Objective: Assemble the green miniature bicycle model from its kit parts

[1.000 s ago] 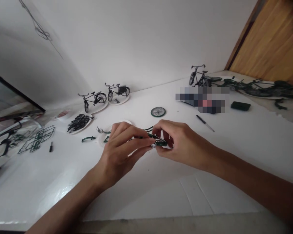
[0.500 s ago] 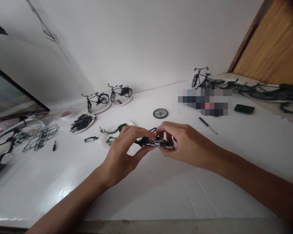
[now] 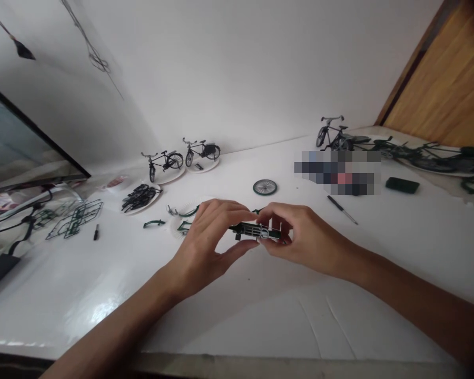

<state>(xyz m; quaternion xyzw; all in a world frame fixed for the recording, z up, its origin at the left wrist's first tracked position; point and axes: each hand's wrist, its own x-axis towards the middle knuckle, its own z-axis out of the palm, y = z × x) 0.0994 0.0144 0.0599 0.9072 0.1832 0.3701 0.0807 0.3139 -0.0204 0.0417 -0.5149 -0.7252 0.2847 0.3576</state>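
Between my two hands is a dark green model bicycle [image 3: 253, 230], partly assembled, with a silvery rack-like part facing up. My left hand [image 3: 205, 245] grips its left end between thumb and fingers. My right hand [image 3: 296, 231] pinches the right end, where fingertips of both hands nearly meet. Fingers cover much of the model. Just beyond it lies a loose spoked wheel [image 3: 265, 187] with a green rim. Behind my left hand, a white paper plate [image 3: 174, 226] carries green bicycle parts, and a curved green fender [image 3: 154, 223] rests beside it.
Two finished black model bicycles [image 3: 164, 162] stand on plates by the wall. Left are a plate of black parts [image 3: 141, 198], green sprue frames [image 3: 77, 218] and a small screwdriver [image 3: 96, 232]. Right are a longer screwdriver [image 3: 342, 209], a green block [image 3: 402, 185] and more model bicycles [image 3: 426, 152].
The model has turned slightly in my hands, so its rack-like top shows more plainly. The whole view has shifted a little; both hands keep their hold.
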